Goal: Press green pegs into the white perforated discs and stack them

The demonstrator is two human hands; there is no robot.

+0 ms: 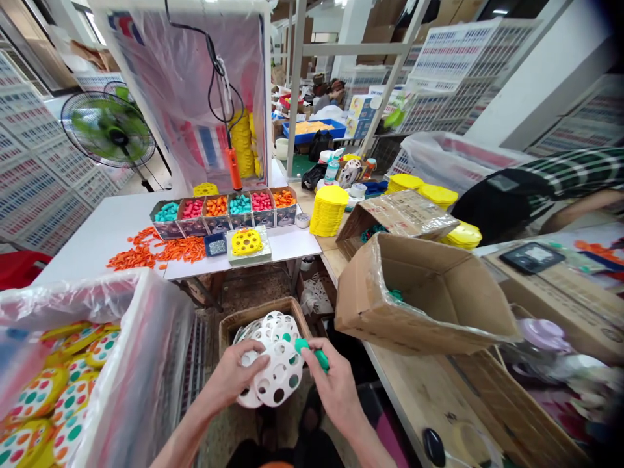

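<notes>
My left hand (pixel 240 370) is closed on a white plastic disc (pixel 279 376) full of round holes, with at least one more such disc beneath it. My right hand (pixel 332 382) pinches small green plastic pieces (pixel 319 359) at the disc's upper right edge. One green piece seems to touch the rim; whether it sits in a hole I cannot tell. Just beyond my hands, a cardboard box (pixel 296 307) holds more of the white perforated discs (pixel 273 325).
Bins of coloured pieces (pixel 217 207), a yellow perforated disc (pixel 247 242) and loose orange pieces (pixel 182 249) lie ahead. At left stands a plastic-lined crate (pixel 121 305) of dotted yellow discs. An open carton (pixel 370 305) is at right, a bent-over person (pixel 511 188) beyond. An orange electric screwdriver (pixel 233 169) hangs above.
</notes>
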